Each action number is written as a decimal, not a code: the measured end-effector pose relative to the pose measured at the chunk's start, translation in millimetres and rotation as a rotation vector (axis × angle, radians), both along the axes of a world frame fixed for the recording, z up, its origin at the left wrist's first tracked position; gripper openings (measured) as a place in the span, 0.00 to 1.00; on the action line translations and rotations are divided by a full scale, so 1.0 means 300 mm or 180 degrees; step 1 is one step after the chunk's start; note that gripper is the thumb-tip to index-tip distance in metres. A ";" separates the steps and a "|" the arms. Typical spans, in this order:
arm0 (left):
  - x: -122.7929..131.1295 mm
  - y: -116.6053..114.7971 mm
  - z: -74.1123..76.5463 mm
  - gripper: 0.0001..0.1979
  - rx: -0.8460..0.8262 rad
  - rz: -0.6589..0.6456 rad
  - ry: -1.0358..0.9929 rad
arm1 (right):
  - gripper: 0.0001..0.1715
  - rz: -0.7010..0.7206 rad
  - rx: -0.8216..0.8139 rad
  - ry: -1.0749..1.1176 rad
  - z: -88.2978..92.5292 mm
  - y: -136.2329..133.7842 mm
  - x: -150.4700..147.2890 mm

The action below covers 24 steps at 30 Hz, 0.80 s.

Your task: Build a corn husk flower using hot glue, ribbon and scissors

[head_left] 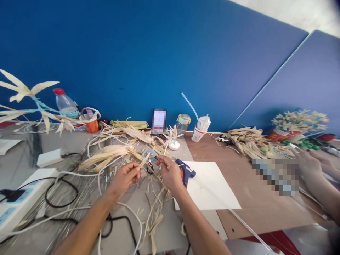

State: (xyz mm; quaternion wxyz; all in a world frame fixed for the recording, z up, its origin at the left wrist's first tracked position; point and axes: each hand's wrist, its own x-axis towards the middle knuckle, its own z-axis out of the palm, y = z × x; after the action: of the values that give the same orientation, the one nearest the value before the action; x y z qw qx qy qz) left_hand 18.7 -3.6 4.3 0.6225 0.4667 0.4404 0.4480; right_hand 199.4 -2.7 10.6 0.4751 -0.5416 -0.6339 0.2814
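My left hand (pixel 126 176) is closed in a pinch on a small pointed strip of dried corn husk (pixel 145 161). To its right, my right hand (pixel 170 172) has its fingers curled together near the husk; a small dark tip shows at them, and what they hold I cannot make out. A pale blue ring (pixel 149 152) lies just beyond the fingertips. Beside my right hand rests a blue glue gun (pixel 188 172), partly over a white sheet (pixel 212 187). A larger bundle of dry husk (pixel 107 156) lies beyond my left hand.
White and black cables and a power strip (pixel 25 198) crowd the left. Thin wires (pixel 71 212) lie there too. A phone (pixel 159 120), a jar (pixel 183 124) and cups (pixel 199 132) stand along the blue partition. At right, another person's hand (pixel 308 163) is near husk piles (pixel 249 140).
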 end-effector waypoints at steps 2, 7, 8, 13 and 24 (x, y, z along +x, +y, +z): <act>-0.001 -0.001 -0.003 0.11 -0.0004 -0.0012 -0.0047 | 0.21 0.0003 0.0084 0.0009 0.006 -0.001 0.000; -0.001 0.001 -0.008 0.11 -0.0042 -0.0011 -0.0229 | 0.16 -0.0105 0.0286 -0.0060 0.015 0.002 0.000; -0.001 0.001 -0.007 0.11 -0.0055 0.0003 -0.0288 | 0.16 -0.0097 0.0174 -0.0009 0.014 0.001 -0.002; -0.001 -0.007 -0.001 0.08 -0.0115 -0.0091 -0.0489 | 0.16 0.0058 -0.0245 0.0248 0.002 -0.006 -0.028; 0.004 -0.014 -0.003 0.11 -0.0116 -0.0290 -0.0170 | 0.12 0.0173 -0.0261 0.0067 -0.039 -0.009 -0.066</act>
State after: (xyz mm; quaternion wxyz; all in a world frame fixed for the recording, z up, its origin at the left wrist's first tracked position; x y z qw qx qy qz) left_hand 19.9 -8.0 3.4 0.6623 0.4626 0.4100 0.4234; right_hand 179.5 -5.3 -1.0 0.4513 -0.5402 -0.6313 0.3255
